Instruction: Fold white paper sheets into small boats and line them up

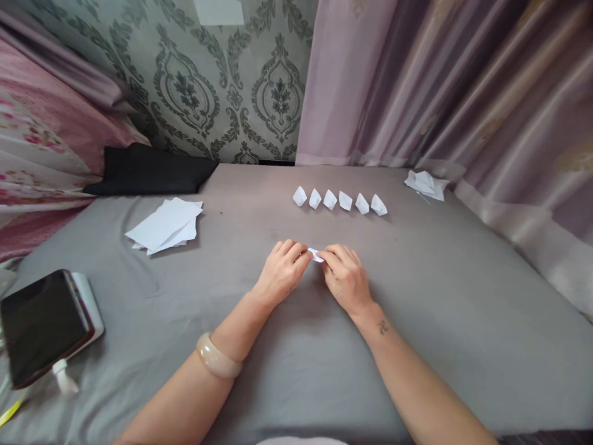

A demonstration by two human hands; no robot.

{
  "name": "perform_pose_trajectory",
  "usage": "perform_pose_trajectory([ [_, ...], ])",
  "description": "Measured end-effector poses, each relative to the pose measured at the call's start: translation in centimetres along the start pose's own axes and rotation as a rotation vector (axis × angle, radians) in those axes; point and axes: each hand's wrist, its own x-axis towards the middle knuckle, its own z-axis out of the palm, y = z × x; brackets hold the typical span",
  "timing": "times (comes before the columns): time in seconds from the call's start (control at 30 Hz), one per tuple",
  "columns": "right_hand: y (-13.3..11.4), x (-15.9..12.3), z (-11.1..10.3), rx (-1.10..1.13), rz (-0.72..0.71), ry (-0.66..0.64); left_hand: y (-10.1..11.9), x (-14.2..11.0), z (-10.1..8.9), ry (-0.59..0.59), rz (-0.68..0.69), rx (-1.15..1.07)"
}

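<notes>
Between my two hands is a small folded piece of white paper (315, 254), pinched at both ends and mostly covered by fingers. My left hand (286, 267) grips its left end, with thumb and fingers pressed together. The right end is pinched by my right hand (345, 275). Just beyond my hands, several small folded paper shapes (330, 199) stand in a row on the grey cloth (259, 210). Over to the left lies a loose pile of white paper sheets (164, 227).
Crumpled white paper scraps (425, 184) lie at the back right, beside the curtain (393, 86). A dark-screened tablet (44, 324) with a plugged-in white cable (65, 377) is at the left edge. Folded black cloth (152, 170) rests at the back left by the patterned wall (231, 80).
</notes>
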Motion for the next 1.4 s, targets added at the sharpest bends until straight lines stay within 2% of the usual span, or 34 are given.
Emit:
perform_pose_trajectory([
  [0.23, -0.4, 0.1, 0.3, -0.184, -0.076, -0.047, -0.4, 0.1, 0.2, -0.022, 0.015, 0.031],
  [0.4, -0.6, -0.4, 0.7, -0.251, -0.079, -0.214, -0.1, 0.0, 0.4, -0.211, 0.048, 0.026],
  [0.5, -0.4, -0.7, 0.4, -0.157, -0.031, -0.292, 0.0, -0.3, 0.7, -0.271, -0.040, -0.043],
  [0.6, -0.1, -0.6, 0.0, 0.006, 0.078, -0.319, -0.3, -0.5, 1.1, -0.237, -0.169, -0.203],
  [0.77, 0.8, -0.2, 0.3, 0.265, 0.269, -0.293, -1.0, -0.3, 0.9, -0.217, -0.437, -0.452],
  [0.87, 1.4, -0.1, 0.8, 0.362, 0.335, -0.260, -1.1, -0.1, 0.6, -0.226, -0.533, -0.517],
  [1.13, 2.0, 0.1, 1.3, 0.437, 0.411, -0.208, -1.2, 0.1, 0.5, -0.253, -0.640, -0.550],
  [1.4, 1.9, 0.3, 1.7, 0.394, 0.437, -0.167, -1.0, 0.3, 0.8, -0.242, -0.664, -0.539],
])
